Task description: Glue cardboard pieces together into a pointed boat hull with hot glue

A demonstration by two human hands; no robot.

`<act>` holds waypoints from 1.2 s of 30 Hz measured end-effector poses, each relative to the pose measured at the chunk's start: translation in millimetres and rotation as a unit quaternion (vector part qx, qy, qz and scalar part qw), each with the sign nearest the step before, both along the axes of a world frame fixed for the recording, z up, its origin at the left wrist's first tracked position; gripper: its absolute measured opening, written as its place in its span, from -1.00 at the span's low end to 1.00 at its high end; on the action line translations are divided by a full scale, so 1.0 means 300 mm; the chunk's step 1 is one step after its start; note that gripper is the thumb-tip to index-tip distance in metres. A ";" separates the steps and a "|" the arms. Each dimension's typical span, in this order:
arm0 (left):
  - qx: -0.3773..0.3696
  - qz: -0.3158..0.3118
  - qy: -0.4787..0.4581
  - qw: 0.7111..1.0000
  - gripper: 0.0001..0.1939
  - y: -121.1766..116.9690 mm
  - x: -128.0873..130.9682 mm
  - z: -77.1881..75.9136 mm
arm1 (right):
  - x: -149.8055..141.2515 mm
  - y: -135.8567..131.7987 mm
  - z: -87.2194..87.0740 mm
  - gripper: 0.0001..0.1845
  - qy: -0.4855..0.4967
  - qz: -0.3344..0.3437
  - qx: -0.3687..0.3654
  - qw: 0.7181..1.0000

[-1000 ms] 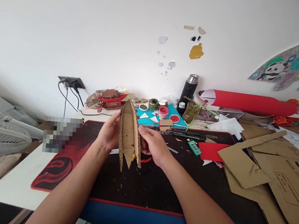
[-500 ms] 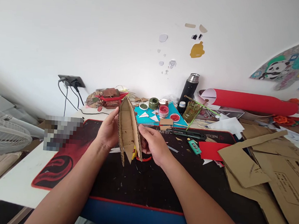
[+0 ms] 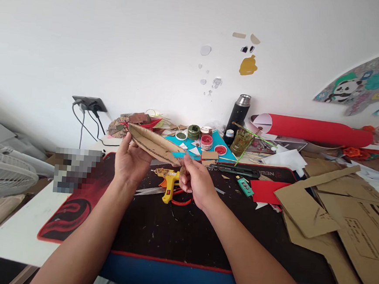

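Observation:
A cardboard boat [image 3: 152,148] with a pointed left end and folded-up sides is held above the desk mat, turned almost crosswise. My left hand [image 3: 130,163] cups its left part from below, thumb against the side near the point. On the right, my right hand [image 3: 197,177] pinches the boat's other end between thumb and curled fingers. Under the boat, a yellow glue gun [image 3: 170,185] lies on the mat with scissors [image 3: 148,191] beside it; the scissors' handles are partly covered.
Open paint jars [image 3: 193,132] stand on a blue sheet [image 3: 230,157] at the back. A utility knife [image 3: 236,170] lies before them. Flat cardboard pieces [image 3: 308,212] cover the right side, near red paper [image 3: 268,192]. A black thermos [image 3: 238,117] stands against the wall.
The boat has swung from pointing away to lying nearly crosswise, its pointed end now at the left. The glue gun and scissors have come into fuller view beneath it.

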State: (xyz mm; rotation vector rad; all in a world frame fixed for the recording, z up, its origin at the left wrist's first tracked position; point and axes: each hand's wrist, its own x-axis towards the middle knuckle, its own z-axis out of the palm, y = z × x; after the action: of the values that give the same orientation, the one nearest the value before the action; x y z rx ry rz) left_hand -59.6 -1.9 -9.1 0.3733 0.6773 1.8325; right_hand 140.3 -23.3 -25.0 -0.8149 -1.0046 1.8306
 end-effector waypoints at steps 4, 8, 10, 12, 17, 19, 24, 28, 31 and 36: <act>0.020 0.027 -0.014 0.999 -0.87 0.004 0.003 0.001 | 0.002 0.005 -0.002 -0.40 -0.008 0.003 -0.002 1.000; 0.046 0.006 -0.004 0.999 -0.94 -0.005 0.006 0.007 | 0.005 0.004 -0.002 -0.46 -0.017 -0.002 0.006 1.000; 0.056 -0.004 0.010 0.998 -0.94 -0.014 0.012 0.016 | 0.007 0.003 0.002 -0.44 -0.018 -0.005 0.013 1.000; 0.072 -0.016 0.041 0.996 -0.86 -0.025 0.024 0.028 | 0.009 0.002 0.005 -0.40 -0.018 -0.008 0.017 1.000; 0.110 -0.038 0.145 0.983 -0.55 -0.059 0.071 0.062 | 0.011 0.014 0.005 -0.31 0.010 -0.035 0.005 0.999; 0.114 -0.044 0.166 0.978 -0.40 -0.071 0.084 0.069 | 0.012 0.022 0.002 -0.27 0.026 -0.050 -0.010 0.998; 0.118 -0.106 0.200 0.967 -0.20 -0.092 0.078 0.059 | 0.023 0.044 -0.005 -0.26 0.056 -0.077 -0.036 0.995; 0.114 -0.152 0.283 0.940 -0.22 -0.111 0.032 0.050 | 0.031 0.060 -0.007 -0.40 0.074 -0.107 -0.059 0.990; 0.103 -0.218 0.367 0.898 -0.19 -0.127 -0.024 0.051 | 0.034 0.065 -0.002 -0.51 0.075 -0.133 -0.076 0.985; 0.141 -0.306 0.382 0.861 -0.21 -0.130 -0.108 0.043 | 0.031 0.058 0.013 -0.59 0.061 -0.145 -0.069 0.985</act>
State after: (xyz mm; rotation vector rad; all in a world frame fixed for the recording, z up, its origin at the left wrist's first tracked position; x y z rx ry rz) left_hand -92.2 -41.1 3.8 1.3937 0.6948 1.1212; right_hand 149.7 -6.0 -21.2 -0.8719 -0.6499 1.6864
